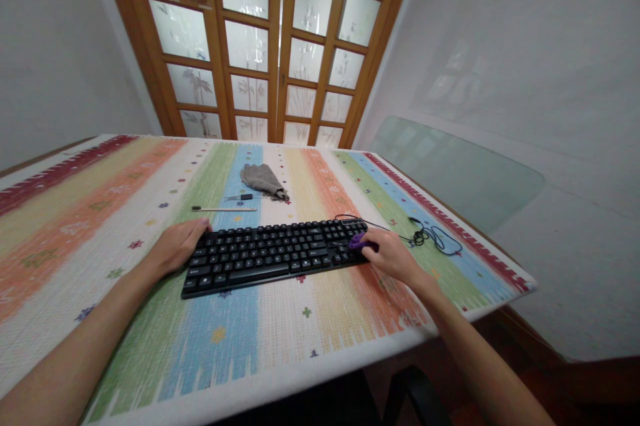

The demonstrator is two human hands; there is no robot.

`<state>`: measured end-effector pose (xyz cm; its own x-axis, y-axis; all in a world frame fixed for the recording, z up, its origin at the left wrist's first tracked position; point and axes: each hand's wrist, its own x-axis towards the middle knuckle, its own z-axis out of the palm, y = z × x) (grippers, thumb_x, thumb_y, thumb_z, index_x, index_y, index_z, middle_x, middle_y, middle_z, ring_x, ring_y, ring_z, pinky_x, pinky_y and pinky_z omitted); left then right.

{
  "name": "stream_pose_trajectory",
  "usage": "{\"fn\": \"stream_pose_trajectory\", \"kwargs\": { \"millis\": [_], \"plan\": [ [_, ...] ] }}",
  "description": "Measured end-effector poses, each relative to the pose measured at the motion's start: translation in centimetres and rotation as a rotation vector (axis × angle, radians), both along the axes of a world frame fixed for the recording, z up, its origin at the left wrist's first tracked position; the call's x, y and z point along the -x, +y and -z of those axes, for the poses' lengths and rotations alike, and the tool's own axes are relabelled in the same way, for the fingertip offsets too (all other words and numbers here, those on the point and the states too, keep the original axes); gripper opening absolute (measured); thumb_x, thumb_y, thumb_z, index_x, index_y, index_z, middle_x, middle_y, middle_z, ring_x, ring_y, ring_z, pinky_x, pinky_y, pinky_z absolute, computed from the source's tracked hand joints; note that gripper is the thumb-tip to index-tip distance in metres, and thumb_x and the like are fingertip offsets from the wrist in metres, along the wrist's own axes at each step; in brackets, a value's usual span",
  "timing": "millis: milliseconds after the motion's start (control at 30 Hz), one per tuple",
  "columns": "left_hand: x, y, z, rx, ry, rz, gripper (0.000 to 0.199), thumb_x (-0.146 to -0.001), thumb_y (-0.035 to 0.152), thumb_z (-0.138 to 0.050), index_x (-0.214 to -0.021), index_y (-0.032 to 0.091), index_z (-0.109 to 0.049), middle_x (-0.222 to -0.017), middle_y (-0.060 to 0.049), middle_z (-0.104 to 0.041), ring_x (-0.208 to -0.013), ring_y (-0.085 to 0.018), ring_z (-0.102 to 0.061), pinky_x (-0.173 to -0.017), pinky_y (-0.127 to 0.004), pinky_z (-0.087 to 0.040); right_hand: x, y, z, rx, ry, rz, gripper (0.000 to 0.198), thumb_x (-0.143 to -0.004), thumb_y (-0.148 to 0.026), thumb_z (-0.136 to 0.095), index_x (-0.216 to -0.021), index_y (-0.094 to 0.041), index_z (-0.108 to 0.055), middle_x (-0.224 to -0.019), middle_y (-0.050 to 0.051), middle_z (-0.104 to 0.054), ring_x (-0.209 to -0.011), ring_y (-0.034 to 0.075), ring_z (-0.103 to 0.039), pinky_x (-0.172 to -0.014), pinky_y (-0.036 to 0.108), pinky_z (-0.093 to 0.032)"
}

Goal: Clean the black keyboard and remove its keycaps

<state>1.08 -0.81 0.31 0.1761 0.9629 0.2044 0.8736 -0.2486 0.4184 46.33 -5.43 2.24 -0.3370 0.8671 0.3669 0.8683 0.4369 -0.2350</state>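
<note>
A black keyboard (280,253) lies flat on the striped tablecloth, slightly slanted. My left hand (176,245) grips its left end, with the fingers partly hidden behind the edge. Over the number keys on the right end, my right hand (387,253) is closed around a small purple object (356,243). That object touches or nearly touches the keys, and its kind is unclear. Behind the keyboard are a slim toothbrush (225,209) with dark bristles, a small black piece with thin wire prongs (246,197), and a crumpled grey cloth (263,179).
The keyboard's thin black cable (425,234) trails right and ends in a loose coil on the cloth. The table's front edge (300,369) runs close to me, with a dark chair (413,393) below it. Wood-framed glass doors (260,46) stand beyond the table.
</note>
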Motion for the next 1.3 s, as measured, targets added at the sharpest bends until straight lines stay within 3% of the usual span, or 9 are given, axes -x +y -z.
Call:
{"fn": "stream_pose_trajectory", "kwargs": {
  "millis": [133,367,600,733,833,1033,1300],
  "plan": [
    [0.0,0.1,0.1,-0.001,-0.012,0.014,0.052,-0.091,0.049,-0.018,-0.076,0.023,-0.060,-0.078,-0.005,-0.070,-0.077,-0.023,-0.064,-0.081,-0.033,-0.048,-0.1,0.5,0.2,-0.146,0.059,0.115,0.019,-0.078,-0.010,-0.050,-0.079,-0.017,-0.068,-0.082,0.007,-0.067,-0.078,0.020,-0.060,-0.075,0.030,-0.044],
    [-0.1,0.0,-0.1,0.027,-0.012,-0.013,0.051,-0.091,0.048,-0.018,-0.077,0.023,-0.059,-0.078,-0.005,-0.070,-0.077,-0.023,-0.063,-0.081,-0.034,-0.048,0.2,-0.3,2.5,-0.129,-0.049,0.055,0.018,-0.079,-0.007,-0.045,-0.075,-0.017,-0.060,-0.083,0.009,-0.063,-0.080,0.022,-0.057,-0.074,0.032,-0.044],
    [-0.2,0.0,0.0,0.051,-0.019,-0.031,0.054,-0.090,0.051,-0.015,-0.077,0.022,-0.059,-0.079,-0.007,-0.068,-0.078,-0.025,-0.063,-0.081,-0.035,-0.048,-0.4,-0.4,1.9,-0.160,-0.045,-0.010,0.017,-0.077,-0.010,-0.047,-0.068,-0.019,-0.059,-0.073,0.005,-0.061,-0.070,0.018,-0.054,-0.069,0.029,-0.042],
    [-0.2,-0.1,0.0,0.036,-0.030,-0.020,0.053,-0.090,0.051,-0.016,-0.077,0.022,-0.059,-0.081,-0.008,-0.070,-0.080,-0.025,-0.064,-0.082,-0.036,-0.047,-0.1,-0.4,1.4,-0.205,-0.003,0.032,0.016,-0.074,-0.011,-0.049,-0.071,-0.019,-0.063,-0.075,0.004,-0.064,-0.072,0.019,-0.058,-0.070,0.029,-0.044],
    [-0.1,-0.1,0.1,0.029,-0.036,-0.016,0.054,-0.091,0.051,-0.016,-0.078,0.022,-0.060,-0.082,-0.007,-0.070,-0.082,-0.024,-0.064,-0.083,-0.035,-0.048,0.4,-0.8,1.8,-0.267,0.033,0.047,0.016,-0.074,-0.011,-0.050,-0.075,-0.019,-0.064,-0.080,0.006,-0.066,-0.077,0.020,-0.060,-0.073,0.031,-0.046],
    [0.0,0.0,0.3,0.015,-0.030,-0.016,0.053,-0.090,0.051,-0.017,-0.076,0.022,-0.060,-0.079,-0.007,-0.069,-0.077,-0.024,-0.063,-0.080,-0.035,-0.048,0.8,-2.1,3.5,-0.252,-0.022,0.065,0.017,-0.077,-0.010,-0.048,-0.072,-0.019,-0.061,-0.077,0.008,-0.065,-0.073,0.021,-0.059,-0.070,0.031,-0.046],
    [0.0,0.0,0.3,0.005,-0.037,-0.002,0.053,-0.091,0.050,-0.017,-0.078,0.022,-0.060,-0.081,-0.007,-0.071,-0.080,-0.024,-0.064,-0.080,-0.034,-0.047,0.4,-2.1,1.3,-0.171,0.024,0.029,0.017,-0.072,-0.010,-0.049,-0.069,-0.019,-0.063,-0.070,0.004,-0.064,-0.065,0.017,-0.059,-0.064,0.028,-0.044]
  ]
}}
